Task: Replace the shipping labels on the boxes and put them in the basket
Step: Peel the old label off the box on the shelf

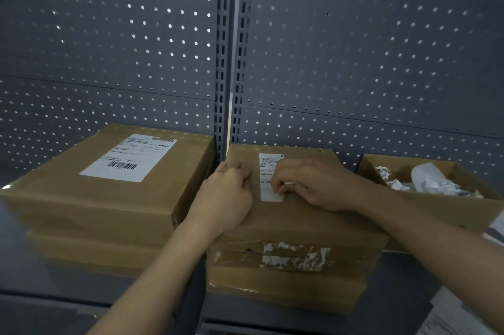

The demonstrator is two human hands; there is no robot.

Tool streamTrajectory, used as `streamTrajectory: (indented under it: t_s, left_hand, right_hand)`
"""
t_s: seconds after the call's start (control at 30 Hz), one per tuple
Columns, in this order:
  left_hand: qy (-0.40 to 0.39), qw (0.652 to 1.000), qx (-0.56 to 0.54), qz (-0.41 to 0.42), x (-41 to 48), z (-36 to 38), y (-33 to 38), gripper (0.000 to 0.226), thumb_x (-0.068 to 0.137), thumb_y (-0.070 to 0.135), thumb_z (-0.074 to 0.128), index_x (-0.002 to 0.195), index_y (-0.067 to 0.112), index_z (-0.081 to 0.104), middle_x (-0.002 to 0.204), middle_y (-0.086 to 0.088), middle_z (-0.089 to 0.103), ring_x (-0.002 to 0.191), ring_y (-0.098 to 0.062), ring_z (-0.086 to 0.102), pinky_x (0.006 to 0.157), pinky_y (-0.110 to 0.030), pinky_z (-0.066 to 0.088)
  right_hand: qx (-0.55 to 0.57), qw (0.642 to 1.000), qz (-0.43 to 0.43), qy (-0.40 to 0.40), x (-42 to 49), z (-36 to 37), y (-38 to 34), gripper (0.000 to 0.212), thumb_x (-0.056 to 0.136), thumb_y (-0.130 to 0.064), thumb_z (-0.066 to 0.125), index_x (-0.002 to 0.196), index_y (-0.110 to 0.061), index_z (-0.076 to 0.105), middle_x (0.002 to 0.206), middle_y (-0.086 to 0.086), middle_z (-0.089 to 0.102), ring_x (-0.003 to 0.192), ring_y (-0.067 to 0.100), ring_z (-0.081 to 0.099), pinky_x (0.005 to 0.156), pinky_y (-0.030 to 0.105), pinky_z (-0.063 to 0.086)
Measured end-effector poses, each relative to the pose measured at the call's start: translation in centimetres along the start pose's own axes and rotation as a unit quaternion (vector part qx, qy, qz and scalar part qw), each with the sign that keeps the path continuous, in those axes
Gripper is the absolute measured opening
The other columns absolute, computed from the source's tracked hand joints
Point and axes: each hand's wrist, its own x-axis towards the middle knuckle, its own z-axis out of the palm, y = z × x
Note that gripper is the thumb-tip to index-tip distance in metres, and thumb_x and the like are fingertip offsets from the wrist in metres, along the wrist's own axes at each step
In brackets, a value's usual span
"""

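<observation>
Centre of frame, right hand (pixel 308 184): fingertips curled, pinching the lower edge of a narrow white shipping label (pixel 268 171), apparently to peel it off. Left hand (pixel 229 195): closed in a fist around nothing visible, pressed on the flat brown cardboard box (pixel 300 214) bearing that label, probably to steady it. Beneath: second brown box (pixel 286 283) with torn label remnants (pixel 294 255). Left of frame: stacked brown boxes (pixel 90 214), topmost with intact white barcode label (pixel 128 157). Right edge: open cardboard carton (pixel 469 209) holding crumpled white paper scraps (pixel 425 184), probably discarded labels. Basket not in view.
</observation>
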Motion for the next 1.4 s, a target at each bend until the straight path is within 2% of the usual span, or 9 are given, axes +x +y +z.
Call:
streamTrajectory:
  t_s: [0.07,0.2,0.37,0.53,0.67,0.87,1.0,1.2,1.4]
  left_hand:
    - [-0.003,1.000,0.008,0.004,0.0,-0.1,0.1,0.028,0.096,0.018,0.037,0.106,0.018,0.063,0.105,0.007,0.054,0.116,-0.018,0.044,0.082,-0.031,0.036]
    - [-0.009,1.000,0.015,-0.003,-0.3,-0.4,0.6,0.027,0.097,0.018,0.037,0.104,0.017,0.063,0.109,0.005,0.054,0.121,-0.020,0.043,0.084,-0.033,0.037]
    - [-0.018,0.999,0.027,-0.027,-0.9,-1.2,1.7,0.034,0.099,0.015,0.037,0.125,0.011,0.059,0.134,-0.003,0.050,0.130,-0.022,0.038,0.097,-0.034,0.036]
    - [-0.030,0.999,0.028,-0.031,-0.9,-1.3,1.9,0.037,0.100,0.016,0.035,0.130,0.014,0.056,0.141,-0.001,0.047,0.140,-0.023,0.030,0.104,-0.036,0.034]
    - [-0.037,0.998,0.035,-0.027,-0.8,-1.2,1.8,0.040,0.100,0.017,0.035,0.136,0.018,0.053,0.153,0.001,0.037,0.147,-0.023,0.021,0.111,-0.039,0.029]
    - [-0.025,0.999,0.034,-0.022,-0.7,-1.1,1.9,0.036,0.100,0.017,0.036,0.129,0.017,0.057,0.147,0.000,0.043,0.141,-0.023,0.027,0.105,-0.038,0.033]
    - [-0.025,0.999,0.037,-0.022,-0.7,-1.0,1.8,0.036,0.099,0.016,0.035,0.129,0.017,0.056,0.147,0.000,0.042,0.142,-0.023,0.026,0.106,-0.039,0.033]
    - [-0.022,0.999,0.027,-0.024,-0.8,-1.0,1.8,0.039,0.099,0.017,0.035,0.133,0.016,0.055,0.148,0.000,0.043,0.144,-0.022,0.025,0.109,-0.038,0.031]
    - [-0.029,0.999,0.026,-0.021,-0.8,-1.1,1.7,0.039,0.100,0.021,0.035,0.133,0.018,0.055,0.149,0.000,0.042,0.147,-0.023,0.020,0.112,-0.038,0.028]
  right_hand:
    - [-0.011,1.000,0.001,0.010,0.0,0.0,0.0,0.015,0.098,-0.025,0.050,0.098,-0.035,0.062,0.107,-0.020,0.061,0.094,0.005,0.056,0.062,0.014,0.029]
    - [-0.049,0.999,0.013,0.003,0.4,0.0,-0.3,0.016,0.101,-0.027,0.045,0.104,-0.035,0.058,0.112,-0.018,0.062,0.088,0.002,0.048,0.054,0.012,0.016]
    - [-0.098,0.994,0.016,-0.038,1.2,-0.1,-0.6,0.015,0.101,-0.025,0.041,0.106,-0.033,0.051,0.114,-0.013,0.061,0.095,0.012,0.055,0.062,0.029,0.029]
    - [-0.144,0.987,0.011,-0.068,1.9,-0.5,-1.1,0.015,0.100,-0.021,0.036,0.111,-0.026,0.046,0.115,-0.005,0.056,0.084,0.015,0.044,0.061,0.032,0.024]
    - [-0.155,0.985,0.012,-0.077,2.2,-0.2,-1.2,0.013,0.100,-0.020,0.033,0.109,-0.025,0.041,0.107,0.001,0.057,0.078,0.019,0.042,0.063,0.035,0.031]
    - [-0.158,0.985,0.011,-0.071,2.3,-0.2,-1.4,0.016,0.101,-0.014,0.033,0.112,-0.025,0.037,0.092,0.000,0.052,0.072,0.020,0.038,0.061,0.036,0.032]
    - [-0.132,0.989,0.016,-0.058,2.2,0.1,-1.2,0.017,0.101,-0.015,0.034,0.113,-0.024,0.041,0.102,0.002,0.054,0.075,0.019,0.037,0.066,0.039,0.042]
    - [-0.089,0.996,0.016,-0.019,2.0,0.6,-0.7,0.016,0.100,-0.018,0.038,0.110,-0.025,0.049,0.102,-0.003,0.061,0.089,0.020,0.055,0.062,0.035,0.039]
    - [-0.032,0.999,0.023,0.006,2.2,0.6,-0.7,0.017,0.101,-0.019,0.039,0.106,-0.024,0.054,0.104,-0.005,0.061,0.092,0.014,0.054,0.064,0.031,0.036]
